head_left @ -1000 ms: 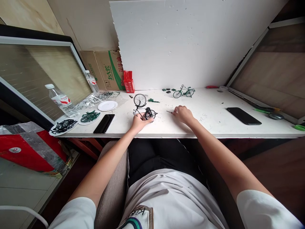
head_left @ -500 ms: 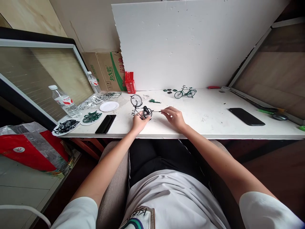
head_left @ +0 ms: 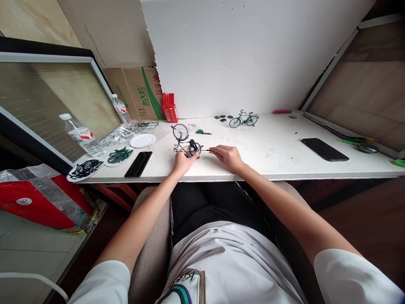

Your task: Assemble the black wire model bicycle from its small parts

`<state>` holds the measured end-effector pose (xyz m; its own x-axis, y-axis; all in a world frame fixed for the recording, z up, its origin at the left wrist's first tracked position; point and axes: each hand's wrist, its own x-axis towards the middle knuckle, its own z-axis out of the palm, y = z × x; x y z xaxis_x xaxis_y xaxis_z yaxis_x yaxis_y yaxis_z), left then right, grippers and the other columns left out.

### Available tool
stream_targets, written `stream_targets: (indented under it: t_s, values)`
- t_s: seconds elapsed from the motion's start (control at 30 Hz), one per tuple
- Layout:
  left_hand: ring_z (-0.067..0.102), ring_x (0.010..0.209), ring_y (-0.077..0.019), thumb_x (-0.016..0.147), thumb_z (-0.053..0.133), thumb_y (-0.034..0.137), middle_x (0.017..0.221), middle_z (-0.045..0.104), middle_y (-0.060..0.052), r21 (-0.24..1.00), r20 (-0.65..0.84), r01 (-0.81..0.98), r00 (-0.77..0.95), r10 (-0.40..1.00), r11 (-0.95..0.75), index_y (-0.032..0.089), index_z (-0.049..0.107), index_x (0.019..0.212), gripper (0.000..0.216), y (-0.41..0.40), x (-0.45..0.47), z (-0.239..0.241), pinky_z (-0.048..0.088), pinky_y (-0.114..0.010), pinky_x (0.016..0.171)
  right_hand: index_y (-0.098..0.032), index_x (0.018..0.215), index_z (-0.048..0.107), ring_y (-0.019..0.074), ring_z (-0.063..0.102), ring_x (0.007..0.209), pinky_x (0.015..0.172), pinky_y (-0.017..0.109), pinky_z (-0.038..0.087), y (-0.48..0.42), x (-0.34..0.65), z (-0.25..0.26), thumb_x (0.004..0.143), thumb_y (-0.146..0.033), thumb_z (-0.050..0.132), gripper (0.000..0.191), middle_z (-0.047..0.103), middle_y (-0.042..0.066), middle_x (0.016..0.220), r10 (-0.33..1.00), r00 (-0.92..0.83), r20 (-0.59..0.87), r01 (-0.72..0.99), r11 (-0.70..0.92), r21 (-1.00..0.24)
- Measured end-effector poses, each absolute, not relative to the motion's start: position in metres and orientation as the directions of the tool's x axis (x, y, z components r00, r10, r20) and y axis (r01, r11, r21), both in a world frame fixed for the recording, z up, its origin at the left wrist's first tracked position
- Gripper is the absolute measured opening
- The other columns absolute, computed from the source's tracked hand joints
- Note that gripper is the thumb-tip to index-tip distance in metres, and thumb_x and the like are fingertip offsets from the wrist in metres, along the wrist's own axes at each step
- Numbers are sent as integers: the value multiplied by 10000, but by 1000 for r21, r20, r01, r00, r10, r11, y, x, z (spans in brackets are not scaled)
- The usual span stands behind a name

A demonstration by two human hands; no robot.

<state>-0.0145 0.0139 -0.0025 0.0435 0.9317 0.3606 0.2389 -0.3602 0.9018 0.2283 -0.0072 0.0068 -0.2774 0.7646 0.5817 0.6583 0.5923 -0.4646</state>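
Note:
A small black model bicycle (head_left: 185,141) stands on the white table (head_left: 272,164), its front wheel raised toward the back. My left hand (head_left: 182,161) is closed around its rear wheel and frame. My right hand (head_left: 227,156) pinches a thin dark tool (head_left: 205,150) whose tip points left and reaches the bicycle's rear part. A loose green part (head_left: 202,133) lies just behind the bicycle.
A finished green model bicycle (head_left: 243,120) stands at the back. Black phones lie at the left (head_left: 138,164) and right (head_left: 325,149). White plates (head_left: 143,140) with green and black parts, two water bottles (head_left: 82,136), a red box (head_left: 171,110) and cartons sit at the left.
My right hand picked up the thin tool from the table and brought it left to the bicycle's rear. My left hand kept hold of the bicycle.

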Motion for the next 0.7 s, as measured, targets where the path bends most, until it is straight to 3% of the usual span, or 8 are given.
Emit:
stream_targets:
  t_s: [0.23, 0.47, 0.7]
  values:
    - [666, 768, -191, 799, 873, 382, 959, 795, -78, 910, 344, 229, 44, 938, -345, 179, 770, 1039, 331, 14, -15, -4, 527, -308, 736, -277, 1187, 833, 275, 785, 948, 839, 388, 589, -8, 228, 7, 1091, -503, 577, 355, 834, 87, 1122, 696, -314, 646, 687, 636, -351]
    - [662, 758, -196, 772, 898, 379, 942, 792, -89, 910, 336, 254, 15, 942, -328, 160, 768, 1103, 417, 15, -14, -5, 531, -314, 725, -218, 1148, 828, 232, 799, 849, 700, 336, 599, -4, 229, 5, 1098, -371, 613, 269, 844, 91, 1027, 517, -382, 766, 688, 712, -138]
    - [661, 749, -196, 765, 895, 367, 926, 791, -89, 902, 346, 268, 22, 938, -339, 161, 776, 1100, 411, 19, -15, -8, 514, -303, 705, -226, 1161, 833, 248, 824, 941, 776, 361, 654, -6, 231, 4, 1095, -338, 618, 252, 847, 81, 1098, 514, -412, 752, 670, 730, -132]
